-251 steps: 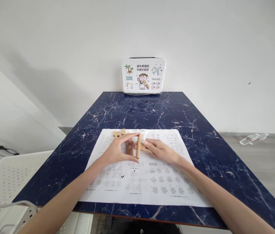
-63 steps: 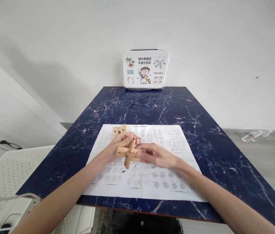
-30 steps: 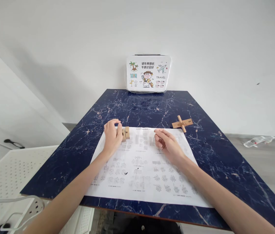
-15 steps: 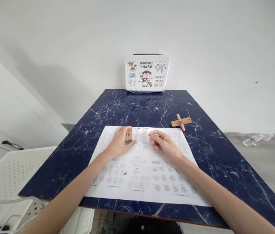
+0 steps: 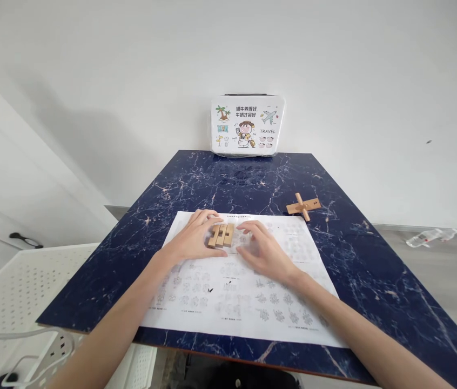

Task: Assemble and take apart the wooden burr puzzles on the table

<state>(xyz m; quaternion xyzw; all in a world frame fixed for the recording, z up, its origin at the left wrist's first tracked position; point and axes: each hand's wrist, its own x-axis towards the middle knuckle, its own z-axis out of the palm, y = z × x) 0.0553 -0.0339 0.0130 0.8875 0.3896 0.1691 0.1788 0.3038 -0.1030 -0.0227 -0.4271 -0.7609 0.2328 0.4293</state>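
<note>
Between my two hands, several notched wooden puzzle pieces (image 5: 221, 236) lie side by side on a printed instruction sheet (image 5: 208, 324). My left hand (image 5: 196, 237) curves around their left side, its thumb below them and its fingers above. The fingers are apart; whether they touch the wood is hard to see. To the right, my right hand (image 5: 264, 247) is open, thumb and fingers spread toward the pieces with a small gap. A wooden cross-shaped puzzle assembly (image 5: 303, 206), a flat piece crossed by a rounded bar, rests beyond the sheet's far right corner.
A white box with cartoon prints (image 5: 248, 125) stands at the back of the dark blue marbled table (image 5: 228, 186), against the wall. On the left is a perforated white surface (image 5: 46, 270) with a cable (image 5: 18, 336). A clear plastic bottle (image 5: 423, 237) lies on the floor, right.
My left hand has shifted slightly, and the wooden pieces are now spread side by side in view. My right hand has opened from closed fingers and moved lower. The view has tilted slightly.
</note>
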